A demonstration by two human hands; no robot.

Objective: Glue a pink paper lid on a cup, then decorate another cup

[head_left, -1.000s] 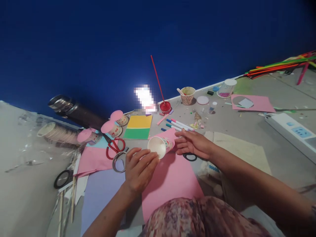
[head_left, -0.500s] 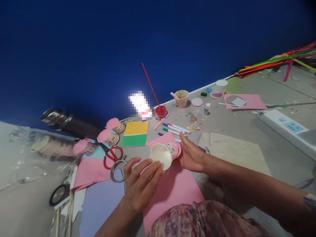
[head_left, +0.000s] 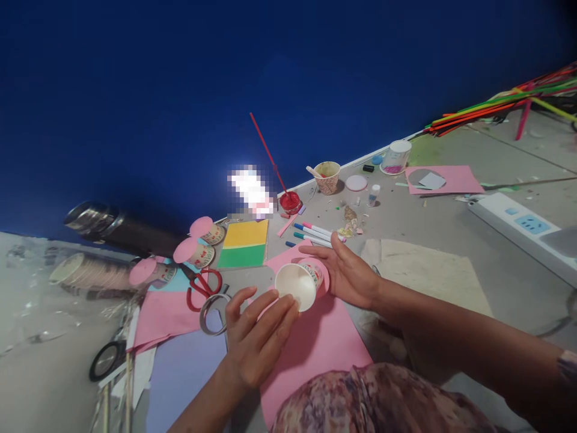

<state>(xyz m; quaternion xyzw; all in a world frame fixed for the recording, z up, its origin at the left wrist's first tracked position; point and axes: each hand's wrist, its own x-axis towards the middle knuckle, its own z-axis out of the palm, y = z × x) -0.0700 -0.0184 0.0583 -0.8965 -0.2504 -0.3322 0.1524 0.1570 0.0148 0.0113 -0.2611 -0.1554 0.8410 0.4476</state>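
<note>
A white paper cup [head_left: 295, 287] with a printed side is tilted so that its hollow mouth faces me. My left hand [head_left: 261, 337] pinches its lower rim between fingers and thumb. Against the cup's base is a pink paper disc [head_left: 323, 276]. Beside that disc my right hand [head_left: 349, 267] is open, fingers stretched out; whether its palm touches the disc is hidden. Pink sheets [head_left: 324, 337] lie beneath the cup. To the left stand several similar cups [head_left: 205, 255] topped with pink discs. Near my left hand are a grey tape roll [head_left: 214, 314] and red-handled scissors [head_left: 205, 287].
Several markers [head_left: 315, 233] lie behind the cup. Farther back are a red paint pot [head_left: 291, 203] with a brush and a patterned cup [head_left: 327, 178]. A power strip [head_left: 525, 234] is at right, a black flask [head_left: 130, 231] and stacked cups [head_left: 90, 272] at left.
My right hand's fingers have loosened and stretched out behind the cup, so more of them shows. The left hand keeps its hold on the rim. The view has shifted slightly.
</note>
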